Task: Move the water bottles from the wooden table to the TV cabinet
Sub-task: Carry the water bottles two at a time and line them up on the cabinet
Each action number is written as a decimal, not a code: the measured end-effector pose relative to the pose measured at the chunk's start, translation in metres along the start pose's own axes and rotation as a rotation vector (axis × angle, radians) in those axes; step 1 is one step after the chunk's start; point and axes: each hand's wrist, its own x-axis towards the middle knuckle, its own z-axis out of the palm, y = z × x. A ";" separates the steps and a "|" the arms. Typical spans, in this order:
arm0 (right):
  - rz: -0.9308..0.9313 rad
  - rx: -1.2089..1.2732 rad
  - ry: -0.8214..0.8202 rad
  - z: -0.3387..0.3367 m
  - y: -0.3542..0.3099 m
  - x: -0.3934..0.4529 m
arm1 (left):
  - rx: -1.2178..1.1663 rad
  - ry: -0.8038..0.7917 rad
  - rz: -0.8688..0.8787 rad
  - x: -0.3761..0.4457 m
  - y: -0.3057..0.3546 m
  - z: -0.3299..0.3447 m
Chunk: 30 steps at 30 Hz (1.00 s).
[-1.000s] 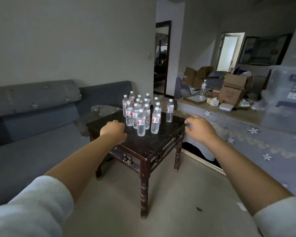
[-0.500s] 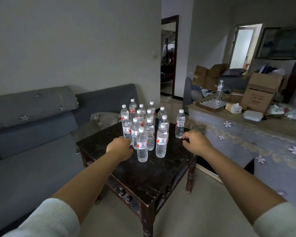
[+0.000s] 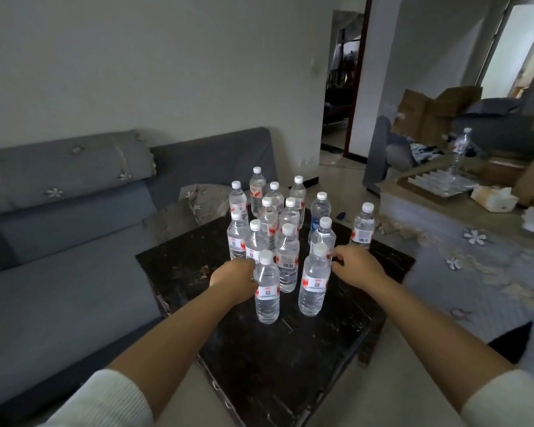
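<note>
Head view: the left hand (image 3: 235, 276), fingers curled, sits against the left side of the nearest water bottle (image 3: 267, 290); whether it actually grips that bottle cannot be told. The right hand (image 3: 356, 266), fingers likewise curled, reaches beside the second front bottle (image 3: 314, 280) with its fingertips near the neck; contact cannot be confirmed. Both bottles stand upright, clear plastic, white caps, red-and-white labels, in the middle of the wooden table (image 3: 290, 359). Behind them a cluster of similar bottles (image 3: 270, 211) occupies the tabletop's far half, one bottle (image 3: 363, 226) apart near the far right edge. A grey sofa (image 3: 59, 241) adjoins the table's left side; a lone bottle (image 3: 460, 149) stands on a surface well beyond.
</note>
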 end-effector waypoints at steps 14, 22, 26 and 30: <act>0.265 -0.019 -0.099 0.050 -0.022 0.099 | 0.087 -0.174 0.293 0.124 -0.011 0.025; 0.309 -0.031 -0.037 0.067 -0.014 0.102 | 0.082 -0.151 0.308 0.132 -0.013 0.037; 0.275 -0.028 -0.035 0.066 -0.008 0.100 | 0.066 -0.139 0.253 0.131 -0.008 0.040; 0.224 -0.020 -0.027 0.064 -0.002 0.096 | 0.044 -0.152 0.212 0.130 -0.001 0.036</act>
